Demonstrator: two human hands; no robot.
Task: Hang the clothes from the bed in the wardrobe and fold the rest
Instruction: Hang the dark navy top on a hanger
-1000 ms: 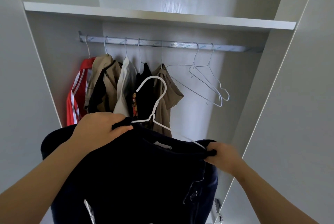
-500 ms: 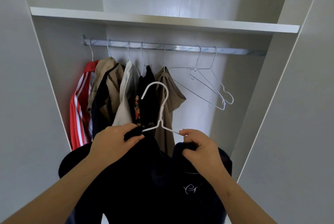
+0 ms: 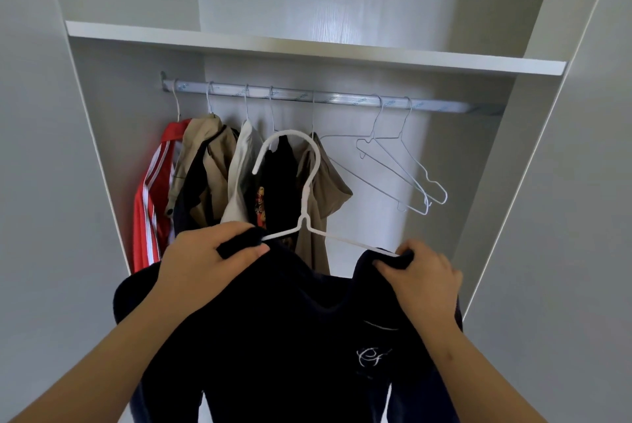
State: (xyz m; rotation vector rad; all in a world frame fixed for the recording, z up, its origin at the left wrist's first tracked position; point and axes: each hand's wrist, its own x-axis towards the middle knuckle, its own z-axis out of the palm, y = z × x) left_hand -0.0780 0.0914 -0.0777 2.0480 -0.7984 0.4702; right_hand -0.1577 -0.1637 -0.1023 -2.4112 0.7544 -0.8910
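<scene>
Now dark garment [image 3: 294, 327] on white hanger [image 3: 309, 204], left hand [image 3: 205, 258], right hand [image 3: 420, 279] gripping shoulders.

Between the two hands hangs a very dark navy top [image 3: 284, 330], almost black, with a small white scribbled logo [image 3: 371, 356] below the right hand [image 3: 419, 280]. A thin white hanger [image 3: 302, 198] rises from between the hands. Beyond the left hand [image 3: 208, 260] hangs a red jacket [image 3: 152, 204] with white stripes down its sleeve. To its right are a tan garment [image 3: 205, 156], a cream shirt [image 3: 241, 169], a black shirt [image 3: 278, 183] with an orange and red print, and an olive-brown shirt [image 3: 328, 190]. Above the right hand hang pale grey wire hangers [image 3: 393, 166] on a silver rail [image 3: 328, 98]. The wardrobe [image 3: 307, 50] is white to pale grey.
</scene>
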